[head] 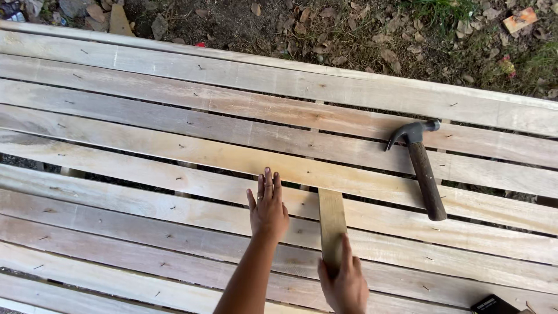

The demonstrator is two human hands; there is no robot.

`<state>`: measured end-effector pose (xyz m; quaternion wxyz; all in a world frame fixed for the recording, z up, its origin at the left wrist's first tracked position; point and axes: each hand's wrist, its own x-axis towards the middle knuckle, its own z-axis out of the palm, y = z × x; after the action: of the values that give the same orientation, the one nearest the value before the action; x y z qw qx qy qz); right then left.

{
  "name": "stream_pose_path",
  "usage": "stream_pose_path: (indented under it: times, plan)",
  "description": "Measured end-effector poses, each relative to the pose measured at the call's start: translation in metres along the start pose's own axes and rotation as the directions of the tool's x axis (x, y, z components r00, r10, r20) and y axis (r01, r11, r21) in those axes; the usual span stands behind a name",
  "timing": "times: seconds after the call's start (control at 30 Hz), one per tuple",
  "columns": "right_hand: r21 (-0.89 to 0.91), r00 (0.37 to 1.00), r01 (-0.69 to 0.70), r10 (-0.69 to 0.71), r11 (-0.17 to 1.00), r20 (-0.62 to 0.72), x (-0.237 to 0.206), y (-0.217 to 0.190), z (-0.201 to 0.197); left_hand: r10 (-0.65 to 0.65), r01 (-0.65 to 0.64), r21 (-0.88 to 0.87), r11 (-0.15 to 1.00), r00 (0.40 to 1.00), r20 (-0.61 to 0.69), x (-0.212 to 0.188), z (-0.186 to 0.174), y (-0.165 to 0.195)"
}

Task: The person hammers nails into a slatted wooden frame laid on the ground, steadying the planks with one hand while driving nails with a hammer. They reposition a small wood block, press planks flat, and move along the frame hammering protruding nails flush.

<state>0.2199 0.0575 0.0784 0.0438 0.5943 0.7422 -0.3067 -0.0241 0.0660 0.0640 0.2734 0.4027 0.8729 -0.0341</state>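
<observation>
Our right hand (344, 284) grips the near end of the short wooden slat (332, 224), its length running straight away from us, just right of our left hand (268, 210) lying flat, fingers together, holding nothing

One package noted: a small dark box (493, 304), black with pale print on its top face, at the bottom right edge of view, resting on the slatted wooden worktop (174, 157) and cut off by the frame. A crumpled scrap of wrapper (11, 11), bluish and white, lies on the ground at top left. No signs or screens observed.
</observation>
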Motion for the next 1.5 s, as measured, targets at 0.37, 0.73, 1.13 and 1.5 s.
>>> stream_pose_path:
  times: [0.37,0.73,1.13,1.5]
  plan:
    - [-0.498,0.867,0.157,-0.361,0.853,-0.345,0.068,0.041,-0.085,0.122,-0.12,0.043,0.992,0.991,-0.051,0.06,-0.012,0.001]
    - [-0.288,0.953,-0.218,0.14,0.932,-0.27,0.213,-0.005,-0.149,0.075,-0.076,0.067,0.995,0.997,0.007,0.061,-0.008,0.002]
    - [0.223,0.997,0.074,-0.074,0.972,-0.009,0.067,-0.005,-0.007,0.098,-0.094,0.056,0.994,0.992,-0.074,0.064,0.012,-0.003]
    - [0.297,0.948,0.212,-0.122,0.931,-0.294,0.075,-0.012,-0.062,0.098,-0.097,0.05,0.994,0.995,-0.005,0.058,0.01,-0.013]
